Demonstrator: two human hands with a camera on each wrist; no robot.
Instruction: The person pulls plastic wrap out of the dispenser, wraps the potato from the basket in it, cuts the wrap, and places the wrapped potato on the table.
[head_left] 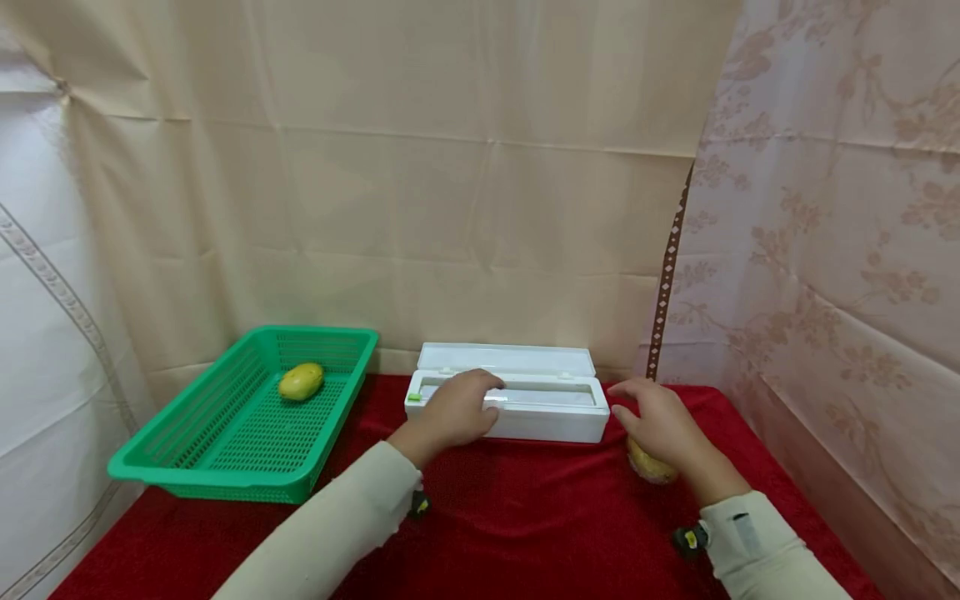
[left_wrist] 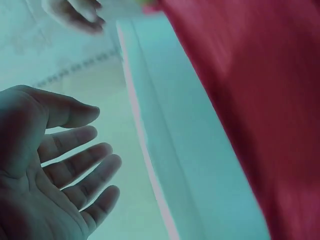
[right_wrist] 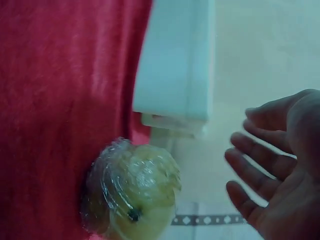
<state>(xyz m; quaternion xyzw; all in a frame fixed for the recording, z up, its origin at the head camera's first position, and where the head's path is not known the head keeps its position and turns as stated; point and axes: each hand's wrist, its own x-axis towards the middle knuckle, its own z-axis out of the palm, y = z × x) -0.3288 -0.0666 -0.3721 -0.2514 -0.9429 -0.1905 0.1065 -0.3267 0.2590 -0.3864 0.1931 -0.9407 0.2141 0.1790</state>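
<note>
A long white cling film dispenser [head_left: 551,427] stands with its lid [head_left: 510,358] raised and a green slider [head_left: 414,397] at its left end. Over its front left part hovers my left hand [head_left: 456,408], fingers loosely bent and holding nothing; the left wrist view shows a gap between palm and box [left_wrist: 170,100]. Beyond the box's right end is my right hand [head_left: 660,423], fingers spread and empty. Below it on the cloth lies a yellow mango [right_wrist: 147,175] wrapped in clear film, partly hidden by that hand in the head view.
At the left a green plastic basket [head_left: 202,479] holds one yellow mango [head_left: 302,382]. Red cloth [head_left: 517,517] covers the table. A beige curtain [head_left: 450,208] hangs behind, with a flowered curtain [head_left: 847,250] on the right and a white one [head_left: 45,350] on the left.
</note>
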